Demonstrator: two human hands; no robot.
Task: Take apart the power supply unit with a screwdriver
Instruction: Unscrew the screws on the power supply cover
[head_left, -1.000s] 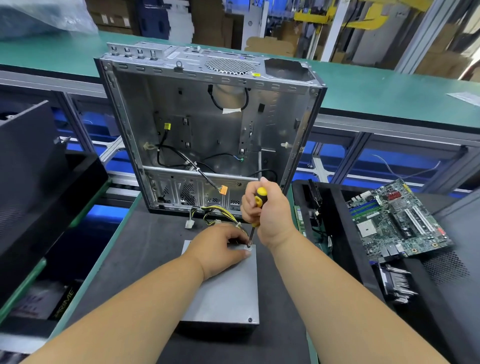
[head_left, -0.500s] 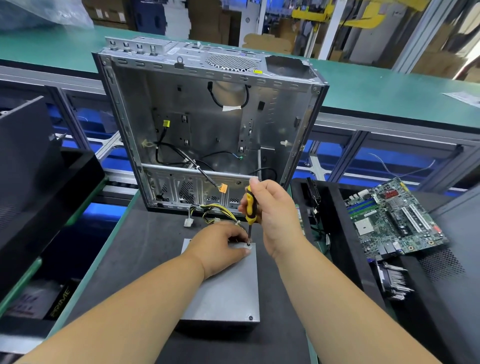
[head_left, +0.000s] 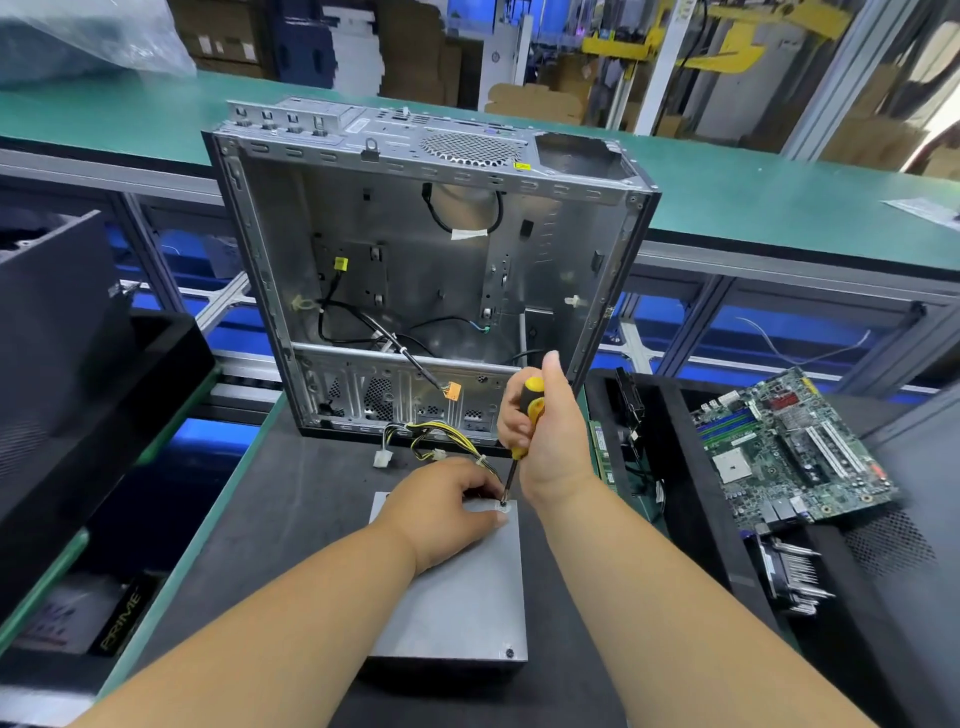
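Observation:
A grey metal power supply unit (head_left: 457, 597) lies flat on the dark mat, its yellow and black cable bundle (head_left: 441, 436) trailing toward the case. My left hand (head_left: 441, 506) rests on the unit's far part, fingertips pinching around the far right corner screw (head_left: 503, 503). My right hand (head_left: 550, 441) grips a yellow and black screwdriver (head_left: 524, 421), held nearly upright with its tip on that screw. A second screw (head_left: 509, 652) shows at the near right corner.
An empty computer case (head_left: 426, 270) stands upright just behind the unit. A black tray on the right holds a green motherboard (head_left: 789, 447) and a heatsink (head_left: 789, 571). Black bins (head_left: 78, 389) stand at the left. A green bench (head_left: 779, 208) runs across the back.
My right hand has shifted its grip on the screwdriver handle, turning it, while the tip stays on the corner screw. The left hand and the unit have not moved.

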